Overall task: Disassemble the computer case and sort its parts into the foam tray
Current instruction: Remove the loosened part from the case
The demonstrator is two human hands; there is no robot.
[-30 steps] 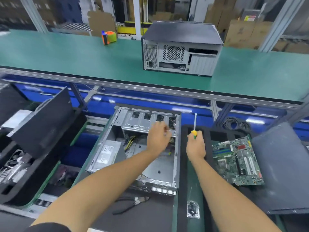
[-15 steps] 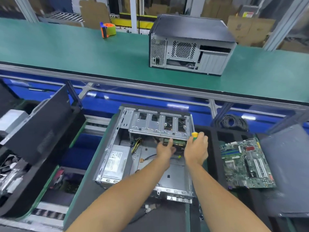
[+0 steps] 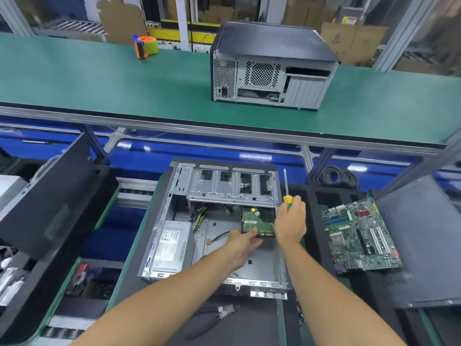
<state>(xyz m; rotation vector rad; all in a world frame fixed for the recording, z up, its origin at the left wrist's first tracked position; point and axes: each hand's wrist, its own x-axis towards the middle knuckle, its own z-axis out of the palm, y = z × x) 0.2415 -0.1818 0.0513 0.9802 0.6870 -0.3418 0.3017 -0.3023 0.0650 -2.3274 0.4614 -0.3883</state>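
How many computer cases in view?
2. A closed case stands on the green belt at the back; an open case lies in front, where the left hand holds a drive. Loose black panels at both sides could hide more.

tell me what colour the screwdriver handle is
Yellow and green; the screwdriver handle shows above the right hand in the head view.

Open case [image 3: 174, 221] near centre, power supply [image 3: 171, 245] in its left side, hard drive [image 3: 257, 221] in right side under drive cage [image 3: 229, 188]. Motherboard [image 3: 359, 233] right of case, on foam tray [image 3: 314, 216]. Pliers [image 3: 212, 318] near side of case. Second case [image 3: 272, 68] on far table [image 3: 99, 88], tape dispenser [image 3: 146, 46] left of it.
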